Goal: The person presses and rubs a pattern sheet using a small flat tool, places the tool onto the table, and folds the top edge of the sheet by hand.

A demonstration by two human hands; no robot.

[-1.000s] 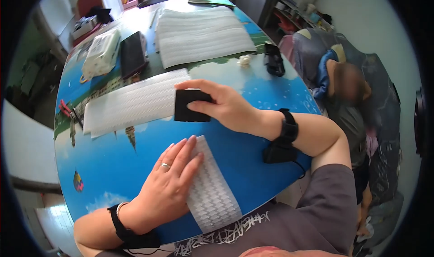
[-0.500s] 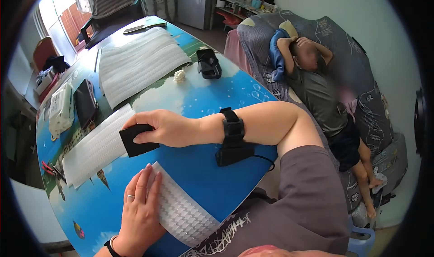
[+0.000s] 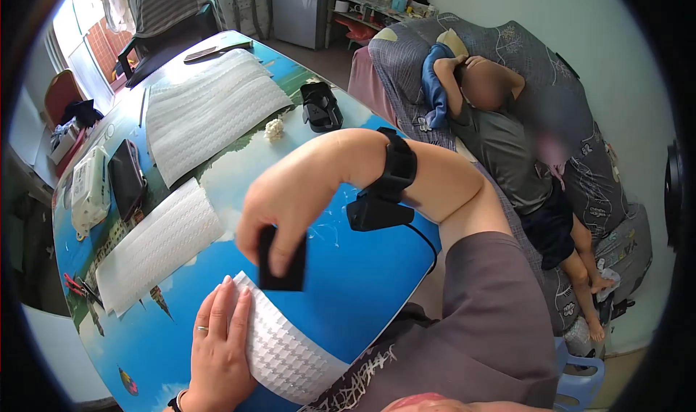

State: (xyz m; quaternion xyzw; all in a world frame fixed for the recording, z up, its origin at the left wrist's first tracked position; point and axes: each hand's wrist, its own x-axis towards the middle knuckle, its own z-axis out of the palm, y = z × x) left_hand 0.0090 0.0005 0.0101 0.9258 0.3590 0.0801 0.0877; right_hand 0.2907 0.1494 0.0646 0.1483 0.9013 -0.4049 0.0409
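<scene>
My left hand [image 3: 222, 347] lies flat with its fingers stretched out along the left edge of a white strip with a houndstooth pattern [image 3: 293, 354]. Pinched between the thumb and fingers of my right hand [image 3: 293, 198] is a thin black square piece [image 3: 284, 270]; its material is unclear. The piece hangs just above the strip's upper end, apart from my left fingers. Another white textured strip [image 3: 159, 245] rests on the blue printed table [image 3: 348, 267] to the left. Farther back lies a wide stack of white textured sheets [image 3: 210, 114].
A black holder [image 3: 320, 107] and a small white beaded lump [image 3: 274, 130] stand beyond my right hand. At the left are a tissue pack [image 3: 90, 191], a dark pouch [image 3: 127, 180] and red-handled pliers [image 3: 75, 284]. A person [image 3: 496, 151] lies on a couch at the right.
My right hand has moved right and toward me with the black square, from the left strip to above the patterned strip, and its wrist is now bent downward. My left hand stays on the strip.
</scene>
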